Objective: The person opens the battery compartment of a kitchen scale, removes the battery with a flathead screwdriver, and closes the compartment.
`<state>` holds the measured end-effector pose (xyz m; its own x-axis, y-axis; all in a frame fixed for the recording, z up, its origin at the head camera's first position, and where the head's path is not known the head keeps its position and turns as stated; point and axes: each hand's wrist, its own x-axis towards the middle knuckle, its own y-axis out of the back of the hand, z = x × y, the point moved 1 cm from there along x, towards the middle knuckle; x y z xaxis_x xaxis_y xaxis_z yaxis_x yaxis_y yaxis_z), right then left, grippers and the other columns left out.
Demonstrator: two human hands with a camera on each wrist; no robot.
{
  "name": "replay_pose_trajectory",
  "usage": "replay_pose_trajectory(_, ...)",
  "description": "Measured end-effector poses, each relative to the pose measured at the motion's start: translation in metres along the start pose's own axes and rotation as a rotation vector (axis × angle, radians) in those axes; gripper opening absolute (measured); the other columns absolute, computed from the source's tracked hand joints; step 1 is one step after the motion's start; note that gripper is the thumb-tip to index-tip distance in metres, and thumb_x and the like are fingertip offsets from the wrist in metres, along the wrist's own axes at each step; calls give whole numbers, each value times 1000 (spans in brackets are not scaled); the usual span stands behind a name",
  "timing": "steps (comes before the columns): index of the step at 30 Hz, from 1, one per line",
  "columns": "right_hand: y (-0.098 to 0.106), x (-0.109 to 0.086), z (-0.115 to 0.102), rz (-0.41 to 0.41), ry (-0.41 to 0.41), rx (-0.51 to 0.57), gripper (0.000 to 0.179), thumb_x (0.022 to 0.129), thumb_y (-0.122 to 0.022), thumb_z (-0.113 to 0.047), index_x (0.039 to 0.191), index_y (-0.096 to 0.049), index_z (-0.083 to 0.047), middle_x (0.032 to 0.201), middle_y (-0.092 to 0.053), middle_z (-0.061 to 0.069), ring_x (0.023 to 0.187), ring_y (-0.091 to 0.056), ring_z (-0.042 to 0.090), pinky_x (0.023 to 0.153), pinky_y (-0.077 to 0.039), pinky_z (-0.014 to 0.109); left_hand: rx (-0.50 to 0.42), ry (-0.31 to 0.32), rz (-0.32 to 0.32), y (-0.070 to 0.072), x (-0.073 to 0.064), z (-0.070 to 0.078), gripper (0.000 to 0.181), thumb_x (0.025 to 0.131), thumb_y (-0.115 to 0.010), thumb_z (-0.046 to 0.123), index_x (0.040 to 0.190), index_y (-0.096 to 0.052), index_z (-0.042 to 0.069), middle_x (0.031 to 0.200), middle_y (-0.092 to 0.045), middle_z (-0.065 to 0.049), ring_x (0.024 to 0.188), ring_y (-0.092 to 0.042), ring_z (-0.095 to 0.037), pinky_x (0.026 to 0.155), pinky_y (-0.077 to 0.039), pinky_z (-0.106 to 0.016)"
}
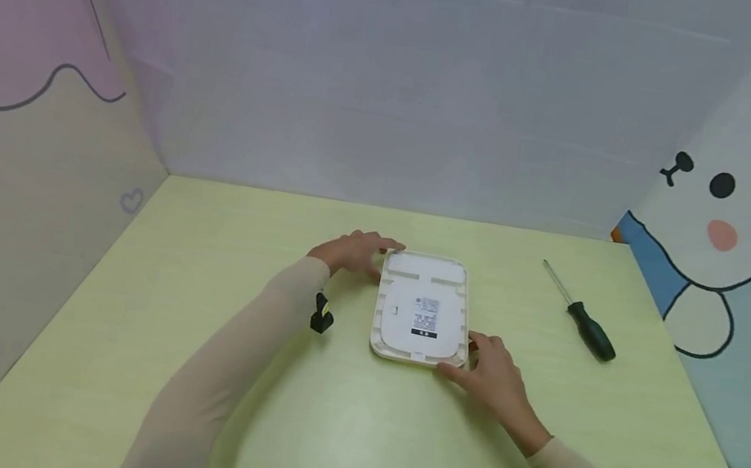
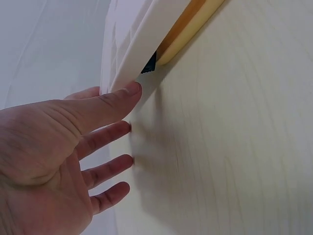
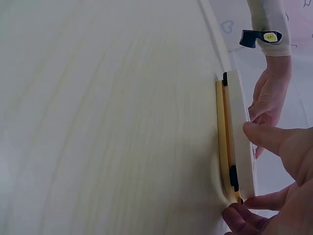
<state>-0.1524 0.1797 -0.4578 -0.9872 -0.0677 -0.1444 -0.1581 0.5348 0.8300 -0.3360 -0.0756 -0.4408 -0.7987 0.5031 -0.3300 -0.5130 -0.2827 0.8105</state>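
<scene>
A white rectangular plastic device [image 1: 401, 325] with rounded corners lies on the table, its notched rim and printed label [image 1: 426, 315] facing up. At its far left corner my left hand [image 1: 356, 252] pinches the edge between thumb and index finger; the other fingers stay spread off it in the left wrist view. My right hand [image 1: 496, 377] grips the near right corner, thumb on the near edge and fingers at the right side. From the right wrist view, the white slab [image 3: 239, 132] sits over a yellow-orange layer [image 3: 222, 132], with black pieces between them.
To the right lies a screwdriver [image 1: 589, 329] with a dark green handle, its shaft pointing away to the left. The pale yellow table [image 1: 143, 328] meets a plain wall [image 1: 400, 89] at the back and cartoon-printed walls on both sides.
</scene>
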Motion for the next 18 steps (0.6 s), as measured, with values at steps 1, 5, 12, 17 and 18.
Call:
replay_pose_trajectory(1, 0, 0, 0, 0, 4, -5, 83, 80, -77, -47, 138, -48, 5, 120, -54, 21, 91, -49, 26, 68, -37, 32, 3, -2, 1, 0, 0, 0, 74, 87, -75, 26, 149, -38, 38, 145, -46, -1, 136, -33, -28, 111, -29, -53)
replay_pose_trajectory(5, 2, 0, 1, -5, 23, -20, 83, 79, -78, -46, 138, -48, 5, 117, -55, 20, 90, -49, 25, 67, -38, 31, -6, 1, 2, -2, 0, -3, 73, 87, -75, 25, 149, -38, 39, 147, -45, 0, 137, -33, -28, 112, -27, -55)
replay_pose_trajectory(12, 4, 5, 6, -12, 48, -40, 83, 78, -79, -46, 137, -49, 5, 115, -54, 21, 92, -54, 25, 69, -43, 32, 16, -9, 14, -5, -1, -11, 73, 87, -75, 32, 149, -37, 39, 148, -45, -1, 140, -35, -29, 111, -31, -54)
replay_pose_trajectory(17, 9, 6, 10, -14, 68, -54, 78, 80, -79, -43, 136, -51, 5, 114, -55, 20, 93, -55, 26, 72, -46, 36, 10, -8, 43, -8, -6, -15, 72, 86, -75, 35, 148, -39, 38, 144, -47, 0, 139, -35, -29, 110, -33, -53)
replay_pose_trajectory(18, 10, 6, 11, -11, 72, -55, 77, 80, -79, -42, 135, -52, 5, 114, -55, 20, 93, -56, 26, 72, -47, 37, 10, -11, 50, -9, -7, -16, 72, 86, -75, 34, 148, -40, 37, 143, -48, 0, 138, -36, -29, 110, -33, -52)
